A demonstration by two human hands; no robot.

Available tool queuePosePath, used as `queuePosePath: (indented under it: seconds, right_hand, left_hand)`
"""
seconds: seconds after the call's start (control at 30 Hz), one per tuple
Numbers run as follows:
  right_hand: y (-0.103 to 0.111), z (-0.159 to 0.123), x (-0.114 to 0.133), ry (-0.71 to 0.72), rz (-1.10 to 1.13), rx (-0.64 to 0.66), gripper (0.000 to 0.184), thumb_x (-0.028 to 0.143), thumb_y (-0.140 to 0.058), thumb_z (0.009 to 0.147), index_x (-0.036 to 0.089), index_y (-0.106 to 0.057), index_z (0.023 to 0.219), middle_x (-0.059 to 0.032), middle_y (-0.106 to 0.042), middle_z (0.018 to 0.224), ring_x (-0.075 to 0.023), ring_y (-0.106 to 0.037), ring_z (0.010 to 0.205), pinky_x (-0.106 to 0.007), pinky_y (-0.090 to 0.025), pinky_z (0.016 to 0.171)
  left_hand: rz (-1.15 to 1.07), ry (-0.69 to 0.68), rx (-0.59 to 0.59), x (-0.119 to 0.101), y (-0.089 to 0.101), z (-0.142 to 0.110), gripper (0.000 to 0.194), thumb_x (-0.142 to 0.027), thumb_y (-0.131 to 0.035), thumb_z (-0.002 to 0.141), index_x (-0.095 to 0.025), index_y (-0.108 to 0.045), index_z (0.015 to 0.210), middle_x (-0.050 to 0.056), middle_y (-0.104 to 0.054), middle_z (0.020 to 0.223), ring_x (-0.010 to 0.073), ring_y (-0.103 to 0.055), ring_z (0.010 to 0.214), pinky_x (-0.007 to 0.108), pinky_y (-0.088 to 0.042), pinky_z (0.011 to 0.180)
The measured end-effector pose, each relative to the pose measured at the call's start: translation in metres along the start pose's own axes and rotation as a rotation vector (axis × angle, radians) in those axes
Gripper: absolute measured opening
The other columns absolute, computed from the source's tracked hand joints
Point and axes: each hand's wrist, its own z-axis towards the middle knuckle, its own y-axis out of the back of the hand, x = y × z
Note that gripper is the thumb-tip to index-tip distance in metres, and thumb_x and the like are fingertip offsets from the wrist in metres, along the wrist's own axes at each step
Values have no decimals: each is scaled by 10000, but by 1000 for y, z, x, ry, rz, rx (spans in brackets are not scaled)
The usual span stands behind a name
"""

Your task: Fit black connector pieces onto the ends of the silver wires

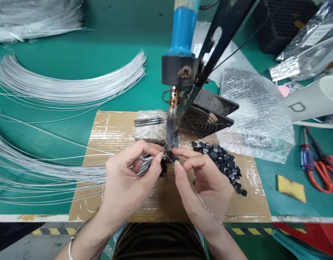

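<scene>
A soldering iron [170, 126] with a blue handle is clamped upright, tip pointing down between my hands. My left hand [134, 177] is closed in a pinch just left of the tip; the small shiny piece at its fingertips is too small to name. Grey wires [90, 173] run from the left to behind this hand. From the right, my right hand [204, 184] pinches a thin solder wire [199, 198], its end close to the tip and its length trailing along the thumb. Beside the right hand lies a pile of small black connectors [223, 160].
Under the hands is a cardboard sheet [109, 126] on the green table. A black fan [207, 115] stands behind the iron. Another wire bundle [71, 88] lies at back left. Bubble wrap [253, 115], a yellow sponge [291, 188] and a screwdriver [306, 155] are at right.
</scene>
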Motion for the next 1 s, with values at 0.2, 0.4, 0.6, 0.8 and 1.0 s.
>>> queuePosePath:
  seconds: [0.2, 0.4, 0.6, 0.8, 1.0]
  right_hand:
    - [0, 0, 2, 11, -22, -5, 197, 75, -695, 948, 252, -618, 909, -50, -784, 1208, -231, -748, 1176, -403, -574, 1053]
    - [-1, 0, 1, 25, -19, -16, 183, 87, -690, 962, 253, -628, 914, -60, -783, 1208, -243, -746, 1180, -429, -577, 1056]
    - [-1, 0, 1, 22, -20, -20, 175, 99, -700, 956, 257, -639, 914, -58, -785, 1210, -247, -748, 1169, -440, -579, 1062]
    - [-2, -1, -1, 16, -12, -23, 181, 91, -697, 955, 254, -637, 904, -51, -787, 1196, -236, -752, 1152, -422, -576, 1050]
    - [-2, 0, -1, 19, -22, -24, 176, 94, -703, 953, 251, -638, 909, -61, -791, 1190, -244, -757, 1143, -430, -586, 1041]
  left_hand:
    - [-6, -1, 12, 1, 1, -2, 106, -155, -744, 894, -246, -738, 839, -10, -790, 932, 180, -753, 897, 246, -605, 749]
    - [17, 6, -12, -1, 0, -1, 79, -183, -751, 879, -235, -734, 822, -1, -791, 908, 173, -743, 839, 230, -590, 679]
    - [27, 32, -35, -17, -4, 15, 147, -327, -808, 808, -214, -734, 866, 36, -772, 814, 190, -700, 683, 270, -579, 568]
    - [19, 24, -28, -17, -5, 16, 145, -332, -805, 811, -216, -738, 866, 37, -769, 804, 194, -699, 681, 276, -578, 564]
    - [4, -2, 9, -2, 0, -1, 87, -190, -747, 888, -241, -734, 819, -8, -775, 870, 163, -726, 802, 237, -577, 670]
